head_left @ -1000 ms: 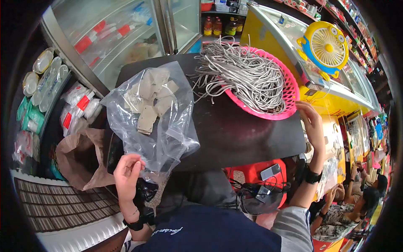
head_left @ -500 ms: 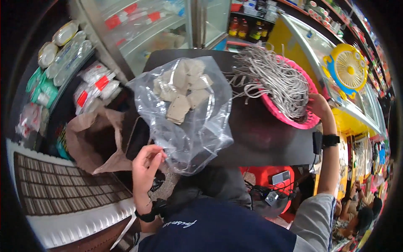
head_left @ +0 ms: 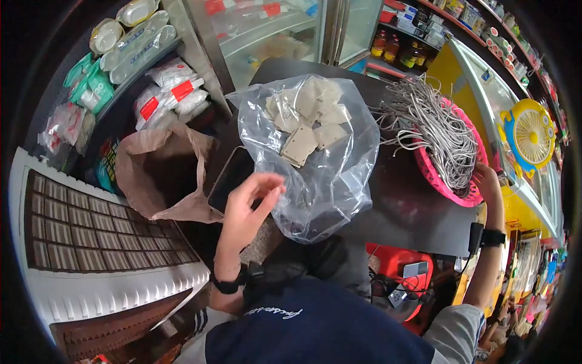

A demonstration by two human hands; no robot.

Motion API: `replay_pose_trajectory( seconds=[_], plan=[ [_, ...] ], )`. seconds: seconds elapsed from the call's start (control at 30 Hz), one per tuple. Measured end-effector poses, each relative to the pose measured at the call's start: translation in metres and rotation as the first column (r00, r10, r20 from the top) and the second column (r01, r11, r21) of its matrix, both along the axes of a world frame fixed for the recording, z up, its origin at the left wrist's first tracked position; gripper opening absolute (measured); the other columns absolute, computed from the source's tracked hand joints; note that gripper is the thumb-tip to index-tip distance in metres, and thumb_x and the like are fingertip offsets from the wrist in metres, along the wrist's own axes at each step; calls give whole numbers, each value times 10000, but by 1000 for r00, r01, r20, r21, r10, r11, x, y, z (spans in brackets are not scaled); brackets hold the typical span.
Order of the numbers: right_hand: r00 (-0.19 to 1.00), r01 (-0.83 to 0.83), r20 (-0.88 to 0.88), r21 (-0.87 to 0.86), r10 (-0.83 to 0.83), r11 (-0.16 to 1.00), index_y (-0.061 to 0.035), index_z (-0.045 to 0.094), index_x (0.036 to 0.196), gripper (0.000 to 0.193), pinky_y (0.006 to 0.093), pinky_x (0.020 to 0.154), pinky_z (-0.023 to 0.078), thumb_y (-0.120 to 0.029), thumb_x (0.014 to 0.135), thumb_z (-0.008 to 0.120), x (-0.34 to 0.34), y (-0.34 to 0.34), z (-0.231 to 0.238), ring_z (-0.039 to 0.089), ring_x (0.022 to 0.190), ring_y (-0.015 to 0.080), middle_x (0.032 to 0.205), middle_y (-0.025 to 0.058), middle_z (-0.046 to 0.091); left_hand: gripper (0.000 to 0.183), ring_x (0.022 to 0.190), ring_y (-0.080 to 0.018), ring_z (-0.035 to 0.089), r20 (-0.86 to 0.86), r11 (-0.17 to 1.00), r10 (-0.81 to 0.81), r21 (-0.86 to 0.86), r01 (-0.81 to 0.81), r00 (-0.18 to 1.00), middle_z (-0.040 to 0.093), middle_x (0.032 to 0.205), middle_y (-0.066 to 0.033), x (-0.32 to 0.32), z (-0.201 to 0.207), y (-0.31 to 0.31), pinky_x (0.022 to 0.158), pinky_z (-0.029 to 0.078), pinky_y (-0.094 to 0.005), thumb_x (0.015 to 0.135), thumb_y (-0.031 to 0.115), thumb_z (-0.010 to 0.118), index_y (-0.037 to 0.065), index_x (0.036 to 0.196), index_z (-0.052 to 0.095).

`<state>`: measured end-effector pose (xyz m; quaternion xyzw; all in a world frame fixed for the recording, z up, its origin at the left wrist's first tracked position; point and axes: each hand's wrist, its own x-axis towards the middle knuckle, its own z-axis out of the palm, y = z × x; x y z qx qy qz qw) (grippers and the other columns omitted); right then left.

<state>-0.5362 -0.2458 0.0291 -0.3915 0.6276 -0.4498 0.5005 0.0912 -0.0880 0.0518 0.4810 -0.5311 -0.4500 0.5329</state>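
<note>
A clear plastic bag [head_left: 330,200] lies spread on the black table, with several small beige tags [head_left: 300,144] piled on or in it; I cannot tell which. By the bag's left edge is my left hand [head_left: 250,203], open, thumb and fingers apart and curved, holding nothing. To the right, a pink plastic basket [head_left: 476,136] carries a tangled heap of grey cords [head_left: 433,130], some hanging over its left side. My right hand [head_left: 487,184] grips the basket's right rim, its fingertips partly hidden there.
A brown open-topped bag [head_left: 163,176] stands left of the table [head_left: 418,224], above a white slatted appliance [head_left: 115,291]. Below the table's front edge sits a red stool [head_left: 394,267] with cables and small devices. A yellow-blue fan [head_left: 530,134] is at the right.
The whole view has shifted, moving the scene rightward. My left hand has moved up closer to the tags, its fingers opening wider. My right hand stays at the basket rim.
</note>
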Motion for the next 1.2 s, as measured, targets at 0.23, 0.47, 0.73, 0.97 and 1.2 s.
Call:
replay_pose_trajectory(
  seconds=[0.23, 0.47, 0.73, 0.97, 1.2],
  plan=[
    [354, -146, -917, -245, -181, 958, 27, 597, 1037, 256, 275, 802, 468, -185, 900, 556, 32, 39, 27, 607, 890, 161, 946, 102, 632, 327, 985, -291, 577, 715, 962, 238, -269, -56, 658, 552, 1075, -159, -40, -24, -73, 841, 474, -361, 802, 77, 664, -31, 1076, 521],
    [784, -80, -515, -637, -346, 767, 31, 597, 1018, 149, 270, 809, 479, -24, 880, 591, 158, 113, 75, 602, 922, 138, 1019, 61, 626, 462, 1033, -339, 543, 882, 968, 234, -171, -183, 408, 533, 1089, -166, -46, -50, -107, 874, 463, -393, 717, 174, 752, -12, 1074, 525],
    [994, -102, -32, -517, 100, 850, 1, 500, 1130, 359, 224, 769, 467, 117, 806, 603, 271, 154, 81, 589, 881, 86, 975, 36, 602, 483, 1010, -331, 548, 785, 924, 382, -327, -198, 487, 525, 1079, -145, -42, -39, -106, 856, 459, -386, 697, 190, 744, -15, 1085, 543],
    [991, -115, -4, -519, 132, 847, 29, 557, 1075, 295, 240, 802, 470, 97, 796, 621, 288, 167, 84, 595, 905, 108, 1015, 78, 624, 579, 946, -216, 632, 682, 912, 331, -408, -36, 652, 613, 1116, -128, -64, 43, -48, 792, 504, -301, 692, 73, 743, 0, 1230, 541],
    [980, -195, -166, -696, 110, 691, 13, 663, 907, 315, 263, 718, 489, 156, 631, 617, 306, 169, 86, 603, 837, 172, 990, 127, 611, 788, 1033, -192, 626, 315, 916, -226, -253, 311, 922, 625, 1180, -122, -89, 48, -12, 840, 527, -298, 656, 21, 793, 35, 1347, 414]
  ],
)
